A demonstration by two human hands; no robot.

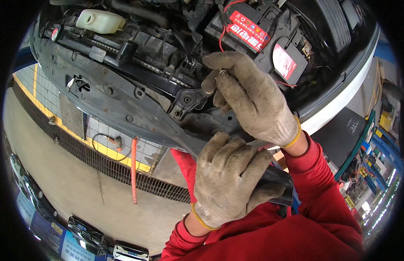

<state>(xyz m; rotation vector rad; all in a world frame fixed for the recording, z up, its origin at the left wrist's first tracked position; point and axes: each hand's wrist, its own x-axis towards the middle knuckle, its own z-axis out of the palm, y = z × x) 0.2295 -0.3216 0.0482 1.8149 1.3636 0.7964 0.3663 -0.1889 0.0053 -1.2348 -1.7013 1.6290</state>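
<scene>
My left hand [230, 174], in a worn beige knit glove with a yellow cuff, lies palm down at the car's front edge with its fingers stretched out and thumb apart. Beneath it shows part of a dark panel [278, 185]. In a matching glove, my right hand [258, 98] is above the engine bay's front crossmember [136, 106], fingers bent and pinched together. A tiny metallic piece seems to show at its fingertips, too small to name. Close to those fingertips is a dark bracket with a round mount [187, 100].
A car battery [249, 32] with a red label and red wires sits beyond my right hand. At the far left is a whitish reservoir [99, 21]. Below the car are an orange bar [133, 169], a floor grating [93, 152] and a black case [341, 135] at right.
</scene>
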